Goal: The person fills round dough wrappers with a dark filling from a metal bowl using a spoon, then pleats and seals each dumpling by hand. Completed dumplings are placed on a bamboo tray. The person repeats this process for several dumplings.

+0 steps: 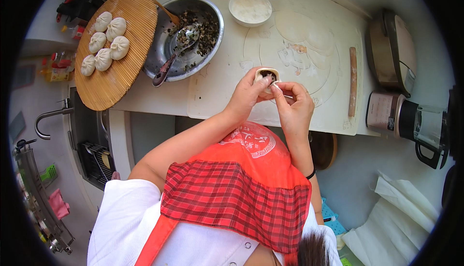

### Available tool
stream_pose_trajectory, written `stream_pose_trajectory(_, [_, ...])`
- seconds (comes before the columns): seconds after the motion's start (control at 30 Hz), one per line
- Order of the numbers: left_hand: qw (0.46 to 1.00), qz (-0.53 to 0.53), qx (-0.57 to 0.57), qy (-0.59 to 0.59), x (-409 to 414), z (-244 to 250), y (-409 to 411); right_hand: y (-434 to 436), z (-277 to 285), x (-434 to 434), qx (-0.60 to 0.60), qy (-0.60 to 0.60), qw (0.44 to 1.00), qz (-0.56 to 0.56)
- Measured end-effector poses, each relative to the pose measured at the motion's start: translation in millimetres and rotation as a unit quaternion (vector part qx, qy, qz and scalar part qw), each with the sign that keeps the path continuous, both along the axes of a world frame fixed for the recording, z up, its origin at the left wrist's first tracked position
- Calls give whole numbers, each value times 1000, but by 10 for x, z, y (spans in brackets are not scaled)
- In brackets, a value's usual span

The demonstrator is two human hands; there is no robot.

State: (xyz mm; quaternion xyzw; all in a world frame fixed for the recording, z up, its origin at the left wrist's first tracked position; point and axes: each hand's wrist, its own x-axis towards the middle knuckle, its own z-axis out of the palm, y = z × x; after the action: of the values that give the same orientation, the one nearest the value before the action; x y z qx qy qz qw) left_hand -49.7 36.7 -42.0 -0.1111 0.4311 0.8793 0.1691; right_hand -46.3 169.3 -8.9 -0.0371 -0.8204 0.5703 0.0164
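Between my hands is a partly gathered dough wrapper (274, 71), with dark filling showing in its open top. My left hand (243, 94) cups it from the left, the thumb at the filling. The thumb and fingers of my right hand (296, 101) pinch the near right edge of the dough. Several flat dough rounds (294, 25) lie on the floured mat (224, 95) beyond my hands. To the left, a steel bowl (154, 54) holds chopped filling (207, 30), a metal spoon (167, 68) and a wooden utensil (168, 12).
Several pleated buns (103, 59) sit on a round slatted tray (139, 23) overlapping the bowl's left side. A bowl of flour (251, 8) stands at the back. On the right are a rolling pin (352, 81), a rice cooker (391, 50) and a blender (406, 121). The sink (88, 121) is left.
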Motion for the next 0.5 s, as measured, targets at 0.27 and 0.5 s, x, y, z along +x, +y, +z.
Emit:
stream_pose_trajectory(0.27, [997,-2,-75,-15,13,28,-54,-56,79,-29,67,71,994,44])
stream_pose_trajectory(0.5, [999,6,-31,-23,64,46,-77,-57,55,-22,78,96,992,41])
